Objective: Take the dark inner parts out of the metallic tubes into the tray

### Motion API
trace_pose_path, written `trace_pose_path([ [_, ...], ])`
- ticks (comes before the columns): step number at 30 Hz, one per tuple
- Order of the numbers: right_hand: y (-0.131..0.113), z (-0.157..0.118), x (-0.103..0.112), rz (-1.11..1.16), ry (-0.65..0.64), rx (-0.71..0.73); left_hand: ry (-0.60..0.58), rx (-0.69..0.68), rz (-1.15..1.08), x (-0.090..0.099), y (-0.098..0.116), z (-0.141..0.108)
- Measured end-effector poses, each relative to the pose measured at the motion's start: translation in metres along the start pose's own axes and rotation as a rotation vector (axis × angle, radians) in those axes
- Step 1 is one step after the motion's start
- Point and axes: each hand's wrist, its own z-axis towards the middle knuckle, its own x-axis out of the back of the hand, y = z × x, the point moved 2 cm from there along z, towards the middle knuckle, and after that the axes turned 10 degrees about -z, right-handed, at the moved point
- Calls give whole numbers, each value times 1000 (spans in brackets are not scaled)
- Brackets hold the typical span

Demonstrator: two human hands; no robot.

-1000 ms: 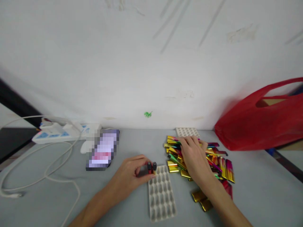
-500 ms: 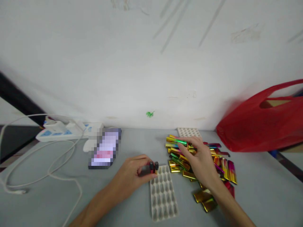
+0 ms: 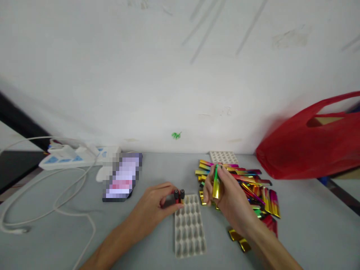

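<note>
Loose gold pieces [image 3: 244,245]: two, near right, by the right forearm. A sleeve-free brush of that arm could likely scatter them.
Slotted tray [image 3: 190,227]: near centre on the grey table [image 3: 152,255], long side running near to far. If unfixed, a knock from the left fingers could skew it.
Left hand [image 3: 159,204]: thumb and fingers pinched on two black-tipped sticks [image 3: 176,195], upright at the tray's far left corner; contact with tray can't be told. Uneven pinch could drop one.
Right hand [image 3: 230,198]: closed around a gold-green stick [image 3: 216,190], tilted, right of the tray. Glossy skin may slip.
Metallic stick pile [image 3: 266,198]: right, partly behind right hand. Loose stacking could slide if bumped.
Phone [image 3: 123,180]: left, lit.
Second tray [image 3: 224,156]: far, by wall.
Red bag [image 3: 309,146]: far right.
</note>
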Motion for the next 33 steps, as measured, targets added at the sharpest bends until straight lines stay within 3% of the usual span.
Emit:
trace_pose_path([
  [9,11,-13,-13,10,-192,-153,6,-18,12,0,-1,0],
  [14,15,-15,-13,-57,-232,-159,17,-31,0,0,-1,-1],
  [23,21,-15,-16,-39,-247,-318,17,-31,-6,-1,1,-1],
  [33,27,-17,-19,170,-313,-486,11,-30,20,-1,-1,0],
])
